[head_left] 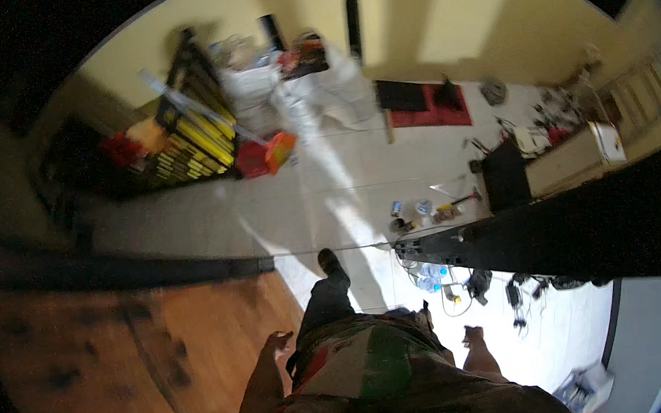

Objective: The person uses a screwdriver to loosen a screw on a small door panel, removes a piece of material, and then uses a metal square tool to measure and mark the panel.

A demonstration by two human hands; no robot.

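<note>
My left hand [279, 341] hangs beside my left hip, above the brown wooden surface. Its fingers are loosely bent and apart, and nothing shows in them. On the other side, my right hand [473, 336] hangs by my right hip over the brightly lit floor. Its fingers are slightly curled and a little blurred, with no object visible in them. Neither hand touches anything. Nearest to the right hand are clear plastic bottles [431, 284] and dark cables [513, 293] on the floor. My shoe [328, 261] is planted at a doorway.
Dark door frame parts [594, 233] stand at both sides. Beyond them, white sacks [252, 93] and a black-and-yellow slatted stack [197, 144] lean near the yellow wall [439, 14]. A hammer [460, 201], cans and a white box [574, 158] lie right; a plastic bag [586, 389] sits lower right.
</note>
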